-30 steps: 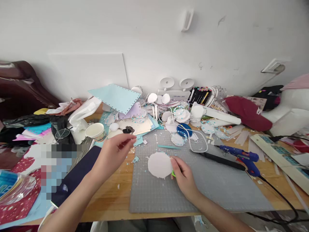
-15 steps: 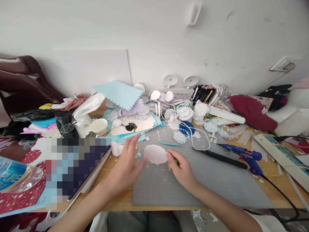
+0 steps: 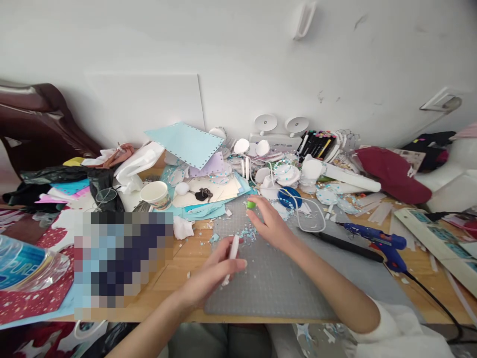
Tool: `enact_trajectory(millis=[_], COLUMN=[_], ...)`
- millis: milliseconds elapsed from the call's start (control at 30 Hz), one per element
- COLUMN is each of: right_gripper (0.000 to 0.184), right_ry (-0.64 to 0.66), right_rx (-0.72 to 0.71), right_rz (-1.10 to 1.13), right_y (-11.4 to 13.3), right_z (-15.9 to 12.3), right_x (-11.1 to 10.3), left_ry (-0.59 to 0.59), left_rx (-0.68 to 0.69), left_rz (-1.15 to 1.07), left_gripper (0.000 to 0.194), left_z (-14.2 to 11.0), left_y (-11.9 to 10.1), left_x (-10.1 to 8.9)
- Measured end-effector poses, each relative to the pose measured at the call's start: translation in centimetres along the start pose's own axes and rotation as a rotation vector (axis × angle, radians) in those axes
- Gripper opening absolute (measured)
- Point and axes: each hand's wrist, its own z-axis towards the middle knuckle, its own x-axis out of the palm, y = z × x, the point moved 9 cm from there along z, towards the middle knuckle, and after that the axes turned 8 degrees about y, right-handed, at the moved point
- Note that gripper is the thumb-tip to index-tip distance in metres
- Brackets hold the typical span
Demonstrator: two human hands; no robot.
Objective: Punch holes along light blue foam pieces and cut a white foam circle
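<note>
My left hand (image 3: 214,271) grips a thin white disc (image 3: 234,247), turned edge-on between thumb and fingers, above the grey cutting mat (image 3: 268,296). Farther up the mat, my right hand (image 3: 269,223) is closed round a small object with a bright green end (image 3: 251,204); the rest of it is hidden by the fingers. Small blue and white scraps (image 3: 246,233) lie on the mat between the two hands. Just right of my right hand is a round blue piece (image 3: 289,197), with a looped white cable (image 3: 311,230) beside it.
A blue glue gun (image 3: 387,243) and a beige power strip (image 3: 436,238) lie at the right. Behind the mat stand white round pieces (image 3: 286,174), markers (image 3: 316,144) and blue paper (image 3: 186,144). A paper cup (image 3: 154,194) and water bottle (image 3: 26,263) are at the left.
The white disc has passed from my right hand to my left and turned from face-up to edge-on. My right hand has moved away from me with the green-ended object.
</note>
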Motion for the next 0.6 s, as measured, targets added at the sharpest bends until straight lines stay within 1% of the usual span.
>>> enact_trajectory(millis=[67, 100, 133, 167, 200, 267, 300, 367, 433, 500, 600], right_gripper=[0.031, 0.032, 0.031, 0.029, 0.026, 0.022, 0.022, 0.029, 0.031, 0.029, 0.027], right_ry=[-0.018, -0.074, -0.162, -0.215, -0.234, -0.238, -0.216, -0.114, -0.023, 0.026, 0.086], right_rx=[-0.042, -0.074, -0.08, -0.035, 0.035, 0.208, 0.288, 0.355, 0.361, 0.34, 0.304], right_rz=[-0.067, -0.186, -0.305, -0.421, -0.541, -0.796, -0.892, -0.972, -0.973, -0.939, -0.871], right_y=[1.1, 1.7, 1.8, 1.3, 0.2, -2.9, -4.8, -8.2, -10.7, -11.9, -11.7], right_z=[-2.1, -3.7, -5.4, -7.1, -8.8, -11.9, -13.2, -15.3, -16.5, -17.0, -16.9], right_x=[-1.3, -2.6, -4.1, -5.6, -6.8, -9.3, -10.3, -11.3, -11.6, -11.6, -11.4], left_ry=[0.153, 0.239, 0.322, 0.395, 0.456, 0.538, 0.561, 0.569, 0.526, 0.459, 0.372], left_rx=[-0.034, -0.073, -0.119, -0.164, -0.203, -0.241, -0.237, -0.192, -0.129, -0.084, -0.049], left_rz=[-0.317, -0.471, -0.605, -0.708, -0.775, -0.814, -0.8, -0.737, -0.661, -0.608, -0.586], left_gripper=[0.056, 0.062, 0.068, 0.073, 0.076, 0.078, 0.078, 0.075, 0.073, 0.073, 0.068], left_z=[0.7, 0.9, 1.1, 1.2, 1.3, 1.7, 2.0, 2.7, 3.4, 4.0, 4.4], left_y=[0.4, 0.5, 0.5, 0.4, 0.3, 0.1, 0.0, -0.4, -0.8, -1.1, -1.4], left_x=[1.4, 2.3, 3.2, 4.0, 4.5, 5.0, 5.0, 4.3, 3.1, 1.8, 0.2])
